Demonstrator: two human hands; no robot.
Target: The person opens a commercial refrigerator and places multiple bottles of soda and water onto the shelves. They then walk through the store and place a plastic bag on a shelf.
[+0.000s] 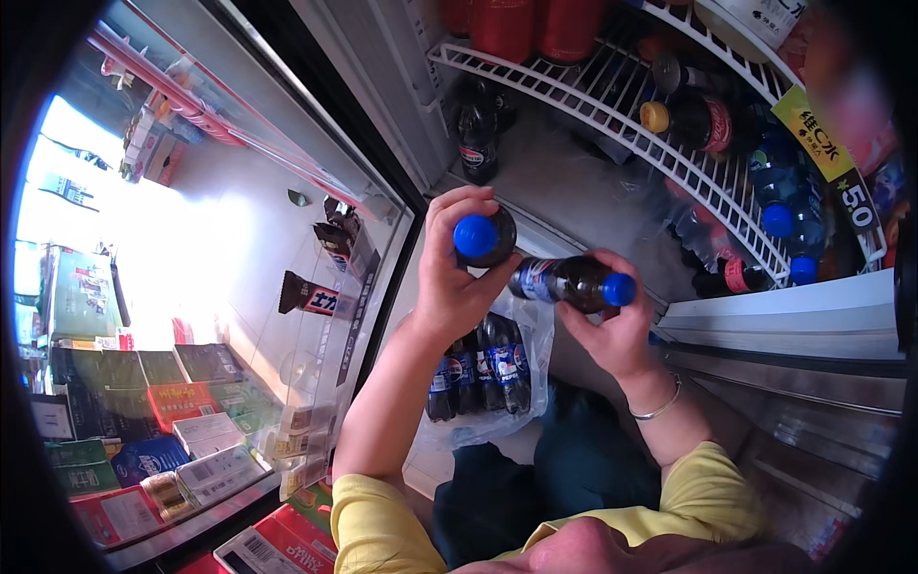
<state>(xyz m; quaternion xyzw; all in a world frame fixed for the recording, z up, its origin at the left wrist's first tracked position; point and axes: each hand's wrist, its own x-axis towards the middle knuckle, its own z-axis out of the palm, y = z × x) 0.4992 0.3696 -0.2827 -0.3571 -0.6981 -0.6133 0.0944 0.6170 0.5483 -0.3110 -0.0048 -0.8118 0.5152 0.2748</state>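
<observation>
My left hand (452, 269) is wrapped around a dark cola bottle (505, 237) whose blue cap faces up toward me. In my right hand (613, 326) is a second Pepsi bottle (566, 280), tilted nearly sideways with its blue cap to the right and its base close to my left thumb. Below my hands, several Pepsi bottles (491, 366) stand in a clear plastic wrap (541, 380) on the floor by my knees. My left forearm partly hides them. Ahead, inside the refrigerator, a dark bottle (475, 136) stands at the back left corner of the bottom.
A white wire shelf (609, 122) curves overhead, holding red cans (566, 29) and bottles with a yellow price tag (814, 133). The fridge's sill (782, 316) runs to the right. At left is a glass door or panel edge (387, 280), with boxed goods (179, 394) beyond.
</observation>
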